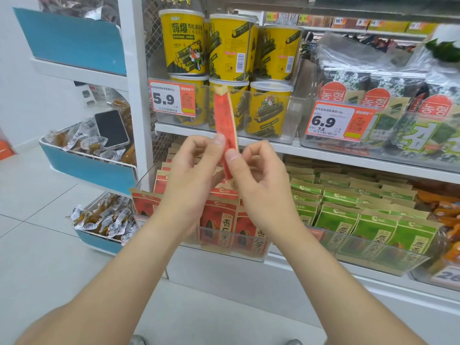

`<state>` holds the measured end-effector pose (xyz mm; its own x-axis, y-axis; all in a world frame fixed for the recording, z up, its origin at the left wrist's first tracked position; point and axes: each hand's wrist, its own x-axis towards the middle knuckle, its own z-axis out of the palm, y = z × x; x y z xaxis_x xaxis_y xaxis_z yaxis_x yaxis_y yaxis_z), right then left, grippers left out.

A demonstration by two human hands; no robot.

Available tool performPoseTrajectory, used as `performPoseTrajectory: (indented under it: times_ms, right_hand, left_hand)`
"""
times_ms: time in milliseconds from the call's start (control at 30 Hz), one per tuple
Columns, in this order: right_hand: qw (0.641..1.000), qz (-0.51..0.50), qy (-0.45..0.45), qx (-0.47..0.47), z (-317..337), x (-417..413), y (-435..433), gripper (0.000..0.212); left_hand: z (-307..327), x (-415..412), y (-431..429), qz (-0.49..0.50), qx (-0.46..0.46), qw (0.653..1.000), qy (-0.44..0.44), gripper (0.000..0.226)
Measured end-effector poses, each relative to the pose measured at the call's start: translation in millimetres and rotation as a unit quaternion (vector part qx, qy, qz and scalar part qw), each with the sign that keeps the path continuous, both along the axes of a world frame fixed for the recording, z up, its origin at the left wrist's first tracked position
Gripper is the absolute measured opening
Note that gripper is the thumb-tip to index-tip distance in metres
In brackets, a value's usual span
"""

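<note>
A red snack packet [225, 115], seen edge-on, stands upright in front of the shop shelves. My left hand [191, 175] pinches its lower part from the left between thumb and fingers. From the right, my right hand [258, 183] pinches the same packet with the thumb on its front. The packet's bottom end is hidden between the two hands. Below them sits a clear bin [249, 255] of matching red packets [219, 225].
Yellow snack cans [186, 43] fill the upper shelf, seaweed packs [388, 95] lie to their right, green packets [353, 215] lower right. A blue-and-white side rack [74, 160] on the left holds wrapped snacks and a black phone [112, 128]. Grey tiled floor lies at lower left.
</note>
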<state>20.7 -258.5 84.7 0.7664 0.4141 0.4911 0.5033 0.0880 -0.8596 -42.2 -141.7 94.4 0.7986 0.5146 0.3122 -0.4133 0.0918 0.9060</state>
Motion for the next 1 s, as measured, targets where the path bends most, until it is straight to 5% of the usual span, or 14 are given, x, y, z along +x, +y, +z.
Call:
performPoseTrajectory:
  times_ms: [233, 667, 833, 1000]
  right_hand:
    - [1.0, -0.005, 0.0, 0.026, 0.5, 9.0, -5.1, 0.032]
    - [0.999, 0.045, 0.029, 0.003, -5.3, 16.4, -0.2, 0.032]
    - [0.993, -0.025, -0.048, -0.103, -12.0, 5.8, 3.7, 0.031]
    - [0.968, -0.141, -0.13, -0.158, -16.9, -4.8, 11.7, 0.056]
  left_hand:
    - [-11.0, -5.5, 3.8, -0.012, 0.16, 0.987, 0.004, 0.017]
    - [-14.4, -10.3, 23.7, -0.066, 0.146, 0.986, 0.047, 0.018]
    - [-6.7, -11.4, 17.6, -0.054, 0.069, 0.995, 0.048, 0.027]
    - [-8.3, -12.5, 20.1, -0.027, 0.205, 0.975, 0.087, 0.031]
